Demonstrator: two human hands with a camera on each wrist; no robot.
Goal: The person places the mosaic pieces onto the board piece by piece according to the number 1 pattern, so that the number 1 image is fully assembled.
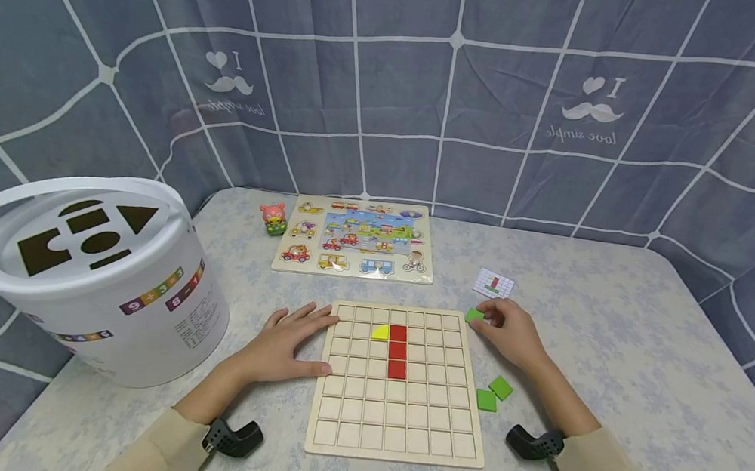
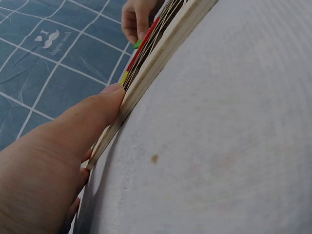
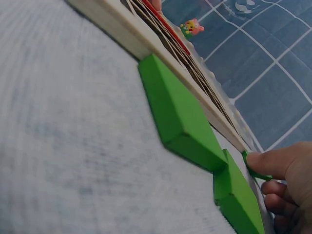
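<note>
Two sleeves frame the near edge of the table point(image 1: 646, 352), each wrist carrying a black camera mount. Between them lies the board point(image 1: 391, 449), a wooden grid of square cells, almost all bare.

Judging from the fill, the work is barely begun. Three red squares point(image 1: 397, 351) stand in one column in the upper half, and a yellow piece point(image 1: 380, 332) sits in the cell just left of the top red one. Everything else on the grid remains to be filled.

Just off the board's right edge lie two green squares point(image 1: 494, 394), close to each other, not yet placed. In the right wrist view they sit close against the board's rim.

The left hand point(image 1: 288, 342) lies flat on the table, fingers straight and slightly spread, thumb pressed against the board's left edge, holding nothing; it seems to steady the board.

The right hand point(image 1: 511, 332) rests at the board's upper right corner, fingers curled and pinching a green piece point(image 1: 474, 315), which is low over the table, beside the rim.

Just beyond it lies a small card point(image 1: 493, 283) printed with a grid pattern. Farther back are a vehicle puzzle point(image 1: 356, 239) and a pink toy point(image 1: 273, 218). A white bucket point(image 1: 139, 296) with shape cut-outs stands far left.
</note>
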